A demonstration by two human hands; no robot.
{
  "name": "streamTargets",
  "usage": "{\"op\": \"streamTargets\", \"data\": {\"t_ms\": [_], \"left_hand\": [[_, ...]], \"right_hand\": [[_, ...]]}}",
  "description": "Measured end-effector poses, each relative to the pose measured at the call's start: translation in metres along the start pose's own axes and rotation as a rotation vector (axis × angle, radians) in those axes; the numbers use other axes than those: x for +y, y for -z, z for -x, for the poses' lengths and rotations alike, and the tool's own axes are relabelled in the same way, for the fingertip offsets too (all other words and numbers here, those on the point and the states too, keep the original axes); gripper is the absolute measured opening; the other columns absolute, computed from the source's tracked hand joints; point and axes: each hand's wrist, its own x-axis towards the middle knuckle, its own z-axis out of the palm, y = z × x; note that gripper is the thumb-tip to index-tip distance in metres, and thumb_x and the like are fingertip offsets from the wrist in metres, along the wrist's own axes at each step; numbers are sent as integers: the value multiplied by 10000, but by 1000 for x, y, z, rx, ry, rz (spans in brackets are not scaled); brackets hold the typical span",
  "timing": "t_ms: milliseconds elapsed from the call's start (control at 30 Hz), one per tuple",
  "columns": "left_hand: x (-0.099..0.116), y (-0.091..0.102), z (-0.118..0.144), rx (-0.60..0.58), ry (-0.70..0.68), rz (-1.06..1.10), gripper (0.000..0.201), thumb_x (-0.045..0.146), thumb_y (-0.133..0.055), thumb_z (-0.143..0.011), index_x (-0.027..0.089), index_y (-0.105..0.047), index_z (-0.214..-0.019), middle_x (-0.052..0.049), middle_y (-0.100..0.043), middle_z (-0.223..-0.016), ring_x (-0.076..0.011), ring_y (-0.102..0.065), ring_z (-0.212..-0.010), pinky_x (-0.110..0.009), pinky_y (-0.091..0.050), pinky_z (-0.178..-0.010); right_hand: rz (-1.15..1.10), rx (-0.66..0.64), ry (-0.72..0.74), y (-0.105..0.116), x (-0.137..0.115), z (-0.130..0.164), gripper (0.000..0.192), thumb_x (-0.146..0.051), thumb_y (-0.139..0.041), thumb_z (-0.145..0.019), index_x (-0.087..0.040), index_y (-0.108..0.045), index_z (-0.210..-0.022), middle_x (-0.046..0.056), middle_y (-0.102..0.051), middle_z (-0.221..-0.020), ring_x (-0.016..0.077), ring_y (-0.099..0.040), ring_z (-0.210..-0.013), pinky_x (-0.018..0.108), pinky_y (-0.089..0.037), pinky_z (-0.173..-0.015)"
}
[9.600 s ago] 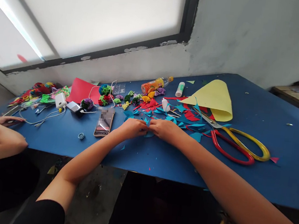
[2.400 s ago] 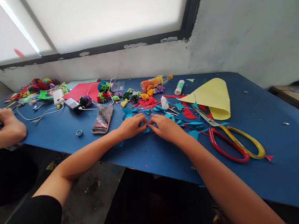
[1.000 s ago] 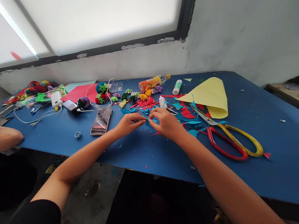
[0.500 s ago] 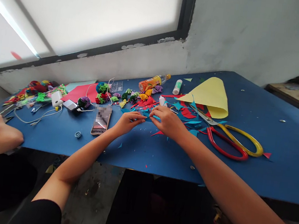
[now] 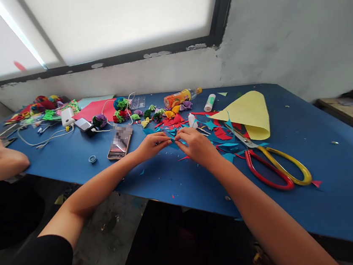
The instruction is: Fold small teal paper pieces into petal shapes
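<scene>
Above the blue table (image 5: 164,182), my two hands meet with fingertips almost touching. My left hand (image 5: 152,146) is closed in a pinch on a small piece of blue paper (image 5: 172,139), mostly hidden by the fingers. Pinched on the same piece from the other side is my right hand (image 5: 196,145). Blue paper scraps (image 5: 227,145) and red paper scraps (image 5: 222,133) lie behind and beside the hands. A small white bottle (image 5: 192,120) lies just beyond my right hand. To its right rest large scissors (image 5: 248,144) with one red and one yellow handle.
Yellow paper (image 5: 245,110) curls behind the scissors. A glue stick (image 5: 209,102) and an orange-labelled drink bottle (image 5: 180,97) are at the back. Leftward are a phone (image 5: 120,143), folded paper pieces (image 5: 169,114), cables and another person's arm (image 5: 4,157).
My hands have come slightly closer together, with the fingers shifting on the blue paper. At the left, the other person's arm has moved slightly.
</scene>
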Motion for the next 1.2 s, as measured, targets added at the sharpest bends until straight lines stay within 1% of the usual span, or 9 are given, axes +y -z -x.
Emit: {"op": "streamTargets", "data": {"t_ms": [167, 300, 433, 633, 933, 1033, 1200], "left_hand": [[2, 0, 0, -14, 21, -15, 398, 457, -465, -862, 132, -662, -745, -45, -548, -705, -103, -465, -614, -204, -365, -520], [3, 0, 0, -21, 26, -31, 409, 466, -449, -865, 135, -655, -741, -48, -547, -711, -105, -463, -617, -202, -364, -514], [2, -1, 0, -15, 18, -36, 412, 463, -434, -870, 133, -643, -738, -45, -543, -704, -103, -456, -607, -203, -362, -516], [3, 0, 0, -22, -5, -44, 408, 418, -420, -883, 128, -614, -674, -41, -521, -683, -107, -461, -623, -212, -368, -549], [-1, -1, 1, 19, 20, -41, 373, 454, -515, -830, 140, -692, -736, -53, -610, -706, -91, -463, -562, -211, -376, -520], [-3, -2, 2, 39, 18, -44, 363, 457, -538, -815, 144, -700, -729, -54, -623, -696, -91, -472, -552, -213, -383, -518], [-6, -2, 3, 39, 14, -46, 340, 446, -572, -795, 140, -701, -721, -52, -627, -678, -87, -476, -537, -212, -376, -516]], "right_hand": [[-8, -13, -10, 0, -1, 0, 104, -161, -513, -845, -146, -614, -830, 94, -601, -895, 225, -555, -905, 329, -462, -794], [-9, -24, -20, -1, -1, 0, 106, -166, -509, -847, -154, -613, -827, 89, -602, -896, 223, -563, -900, 332, -467, -793], [-11, -33, -16, -2, 0, -1, 104, -165, -514, -848, -141, -614, -835, 93, -603, -898, 226, -564, -899, 335, -468, -798], [-25, -42, -17, -1, 0, -1, 109, -165, -508, -851, -142, -614, -837, 93, -602, -899, 222, -560, -900, 332, -463, -807], [-21, -42, -11, -1, 0, 0, 128, -157, -495, -849, -148, -622, -833, 93, -607, -903, 219, -560, -898, 330, -458, -798], [-12, -50, -10, -2, 1, 0, 141, -161, -491, -856, -150, -630, -836, 93, -612, -908, 220, -562, -898, 327, -457, -795], [-20, -61, 12, -3, 2, -1, 140, -147, -498, -858, -139, -635, -831, 88, -614, -886, 212, -563, -860, 315, -451, -777]]}}
